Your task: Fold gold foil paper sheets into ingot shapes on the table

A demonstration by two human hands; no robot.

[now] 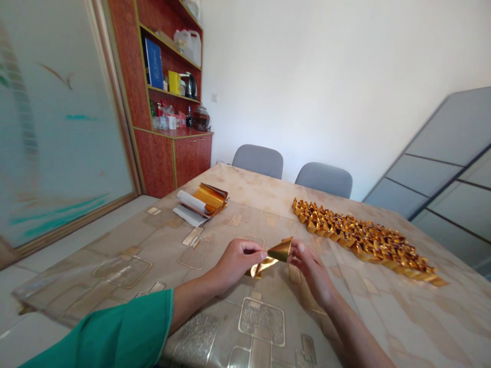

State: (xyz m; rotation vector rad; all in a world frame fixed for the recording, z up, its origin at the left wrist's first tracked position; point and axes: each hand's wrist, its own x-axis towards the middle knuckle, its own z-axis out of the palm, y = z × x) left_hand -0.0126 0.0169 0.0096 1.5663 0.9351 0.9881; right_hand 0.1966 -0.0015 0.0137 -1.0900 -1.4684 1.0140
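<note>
A partly folded sheet of shiny gold foil paper (280, 250) is held between both hands above the table. My left hand (238, 261) pinches its left side between thumb and fingers. At the paper's right end, my right hand (310, 266) closes its fingertips on the edge. The upper part forms a pointed, cone-like shape, and a lower flap hangs below my left fingers. To the right, many folded gold paper pieces (356, 235) sit in tight rows. A stack of gold and white paper sheets (205, 202), partly curled, lies at the far left.
A patterned, glossy cover lies over the table (184, 306). Two grey chairs (258, 159) stand at its far side. Behind on the left is a red-brown cabinet (155, 156) with jugs and a kettle. A glass door (65, 128) is at the left.
</note>
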